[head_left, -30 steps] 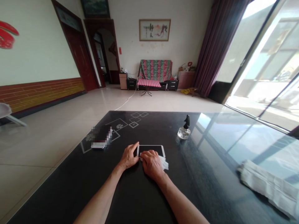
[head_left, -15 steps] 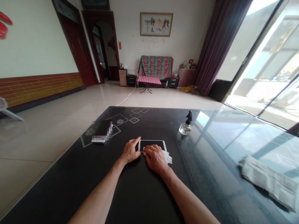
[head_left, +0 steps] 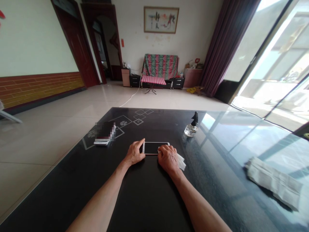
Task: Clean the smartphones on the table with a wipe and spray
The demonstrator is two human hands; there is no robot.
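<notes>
The right hand has slid rightward along the phone, white tissue clasped beneath; the left hand grips its left end; wiping seems partway, the finish unclear.

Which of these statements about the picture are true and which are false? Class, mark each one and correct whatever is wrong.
1. The left hand touches one end of the white-framed device. True.
2. The spray bottle lies on its side. False: it stands upright.
3. A thin white wipe sticks out from under the right hand. True.
4. The folded grey cloth lies to the person's left. False: it lies to the person's right.
5. The black table has pale diamond outlines on its top. True.
6. Both hands wear gloves. False: both hands are bare.
</notes>
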